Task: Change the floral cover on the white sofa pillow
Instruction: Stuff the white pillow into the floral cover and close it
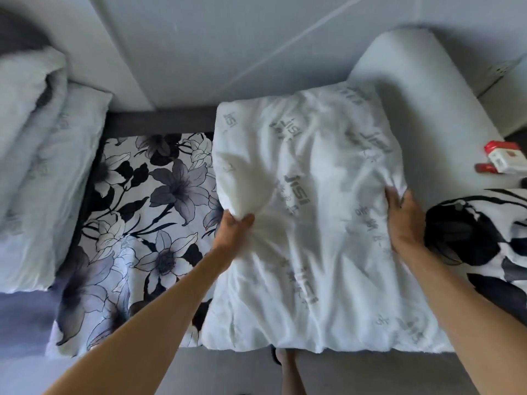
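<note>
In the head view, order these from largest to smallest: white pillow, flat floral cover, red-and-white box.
1. white pillow
2. flat floral cover, partly hidden under the pillow
3. red-and-white box

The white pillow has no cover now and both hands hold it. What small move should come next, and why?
Probably lift the pillow toward the flat floral cover beside it. The left hand pinches the pillow's left edge, the right hand grips its right edge, and the cover lies spread out, so the pillow seems ready to go in.
</note>
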